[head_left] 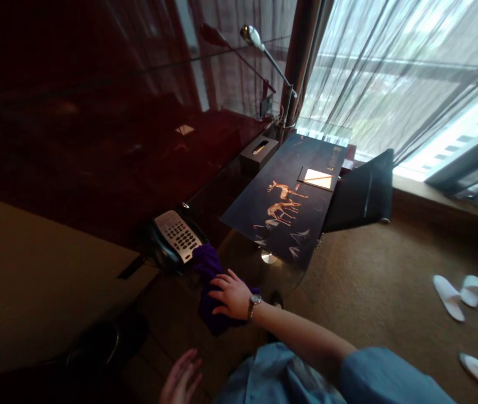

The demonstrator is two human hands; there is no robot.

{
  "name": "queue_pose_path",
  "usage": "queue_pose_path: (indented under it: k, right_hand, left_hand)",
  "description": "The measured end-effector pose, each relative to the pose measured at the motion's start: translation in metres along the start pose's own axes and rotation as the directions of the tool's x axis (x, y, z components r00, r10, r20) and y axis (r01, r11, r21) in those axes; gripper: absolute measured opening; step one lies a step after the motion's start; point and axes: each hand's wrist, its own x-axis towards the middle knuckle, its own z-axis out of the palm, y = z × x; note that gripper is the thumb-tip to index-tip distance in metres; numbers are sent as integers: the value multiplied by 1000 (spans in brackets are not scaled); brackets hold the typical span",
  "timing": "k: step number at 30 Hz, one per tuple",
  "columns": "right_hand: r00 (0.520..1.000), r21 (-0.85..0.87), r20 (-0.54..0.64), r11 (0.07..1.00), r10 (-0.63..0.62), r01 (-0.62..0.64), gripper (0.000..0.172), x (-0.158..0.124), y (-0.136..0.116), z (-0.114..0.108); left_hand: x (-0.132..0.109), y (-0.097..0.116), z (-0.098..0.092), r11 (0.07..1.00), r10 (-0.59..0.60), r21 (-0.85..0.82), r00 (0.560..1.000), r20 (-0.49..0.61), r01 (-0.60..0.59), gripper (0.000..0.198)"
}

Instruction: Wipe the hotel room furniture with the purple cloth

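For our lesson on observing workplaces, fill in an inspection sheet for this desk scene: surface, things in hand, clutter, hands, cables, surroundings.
Surface: dark glossy glass desk top, reflecting the window.
Things in hand: crumpled purple cloth lying on the desk beside the dark desk telephone with a silver keypad.
Clutter: dark desk mat printed with golden deer, square notepad, dark tissue box, silver gooseneck lamp.
Hands: right hand, wearing a wristwatch, pressed flat on the cloth; left hand open, holding nothing.
Cables: nothing seen.
Surroundings: sheer curtains, dark chair, brown carpet, white slippers.
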Motion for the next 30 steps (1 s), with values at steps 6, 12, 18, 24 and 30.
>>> queue_pose_path:
  k: [6,12,18,24,30]
  right_hand:
    - [902,-208,-193,883,386,-422,36,-114,157,-127]
    - [831,-144,-314,842,460,-520,51,-103,186,-137]
    - [869,274,458,960,-184,58,42,-52,26,-28]
    - [891,504,295,849,-345,162,47,63,-27,-76]
    - [969,65,48,968,-244,240,54,290,-58,-108]
  left_hand:
    - [-27,9,74,996,-33,-82,995,-94,25,22]
    - [-30,10,68,991,-105,-109,972,-212,83,14]
    - [-32,38,63,981,-24,-190,952,-304,-36,15]
    - [-13,68,20,924,-8,-359,931,-366,-133,15]
    - [46,134,1,868,27,-464,950,-310,-176,17]
